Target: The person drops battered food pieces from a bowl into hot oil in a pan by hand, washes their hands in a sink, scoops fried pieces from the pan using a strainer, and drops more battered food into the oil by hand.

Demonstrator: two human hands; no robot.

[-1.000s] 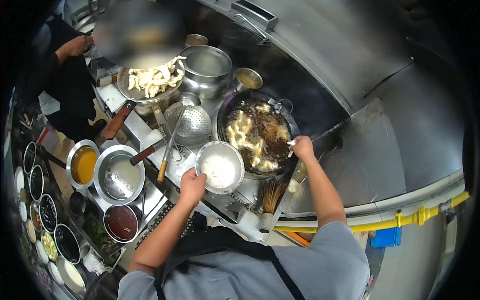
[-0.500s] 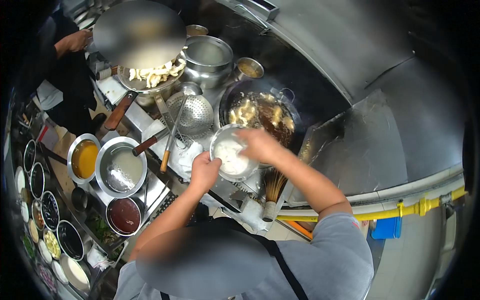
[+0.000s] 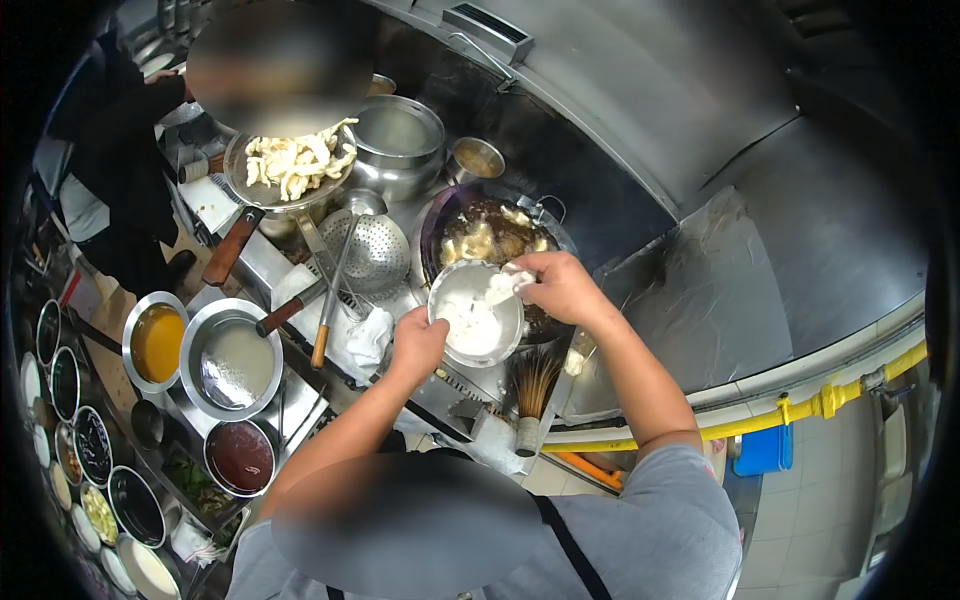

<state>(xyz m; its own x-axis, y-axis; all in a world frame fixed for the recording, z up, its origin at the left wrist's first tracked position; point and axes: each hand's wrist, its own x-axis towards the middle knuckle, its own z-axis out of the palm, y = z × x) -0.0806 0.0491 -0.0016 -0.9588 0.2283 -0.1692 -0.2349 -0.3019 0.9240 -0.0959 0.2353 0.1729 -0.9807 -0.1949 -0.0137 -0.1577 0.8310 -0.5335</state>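
Observation:
My left hand (image 3: 418, 343) grips the near-left rim of a metal bowl (image 3: 472, 345) holding white, battered pieces. Over the bowl's right side, my right hand (image 3: 553, 287) pinches a white coated piece (image 3: 508, 284) between its fingers. Just beyond the bowl is a wok (image 3: 487, 212) of dark, bubbling oil with pale golden pieces frying in it; the bowl and my right hand hide its near part. Left of the wok lies a perforated ladle (image 3: 372, 252). A strainer of fried pale strips (image 3: 298, 165) rests on a pot farther back.
Pots (image 3: 398, 140) stand behind the wok. A bamboo brush (image 3: 532, 392) lies at the near edge. Bowls of yellow liquid (image 3: 158, 343), cloudy liquid (image 3: 236, 362) and red sauce (image 3: 240, 458) sit at left, beside several ingredient containers. Another person's dark sleeve (image 3: 140, 110) shows at upper left.
My right hand has come from the wok's right edge to the bowl and now lifts a white piece. My left hand has moved the bowl rightward. The other person's arm has shifted.

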